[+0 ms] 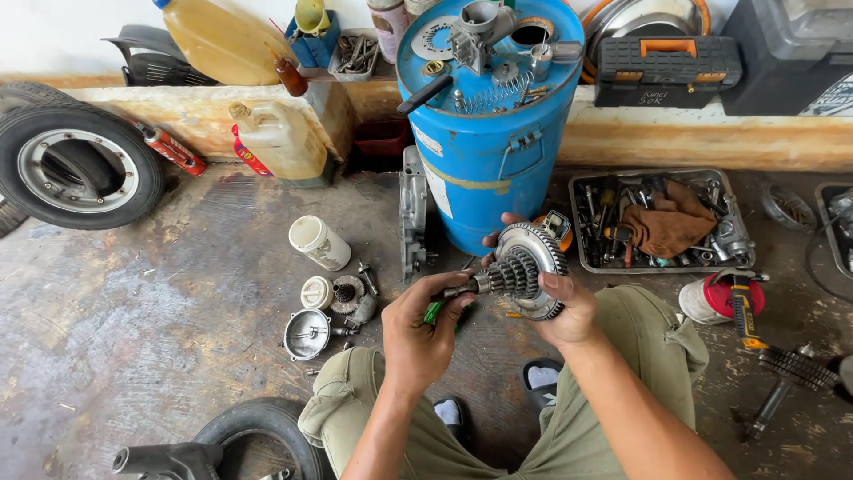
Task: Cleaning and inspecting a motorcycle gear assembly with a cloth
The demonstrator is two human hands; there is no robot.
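Here the person squats just in front of the blue drum, holding a gear cluster in both hands between the knees. The right hand cups the large toothed ring at its far end, fingers curled round the rim, while the left hand is closed around the shaft end and what looks like a green-handled tool. The work looks to be mid-way: the cluster is already out of its housing, and loose parts lie spread on the floor left of the drum, among them a round metal cover, a white cup and a grey engine casing leaning against the drum. A carburettor and small springs sit on the drum's lid, and a tray of tools stands right of the drum.
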